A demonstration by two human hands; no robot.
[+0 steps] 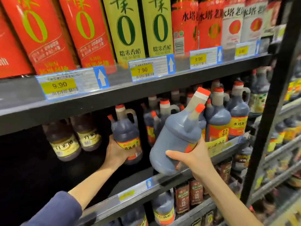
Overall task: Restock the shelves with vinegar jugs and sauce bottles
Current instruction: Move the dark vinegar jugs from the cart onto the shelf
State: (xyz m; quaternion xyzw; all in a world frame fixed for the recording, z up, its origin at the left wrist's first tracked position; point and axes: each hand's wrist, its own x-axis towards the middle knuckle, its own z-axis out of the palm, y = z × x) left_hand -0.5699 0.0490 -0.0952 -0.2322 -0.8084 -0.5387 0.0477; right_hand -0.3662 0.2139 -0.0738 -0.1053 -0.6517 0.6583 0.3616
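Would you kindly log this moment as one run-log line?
left hand: grips upright jug on middle shelf | right hand: holds tilted jug, not yet shelved

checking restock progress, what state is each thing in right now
left hand, grips the shelf jug
shelf jug, upright, capped, inside the middle shelf
right hand, grips the tilted jug
tilted jug, capped, top leaning right, at the shelf front
stocked jugs, upright, capped

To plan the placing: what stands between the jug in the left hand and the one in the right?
In the head view, another dark jug stands there, deeper on the shelf, partly hidden.
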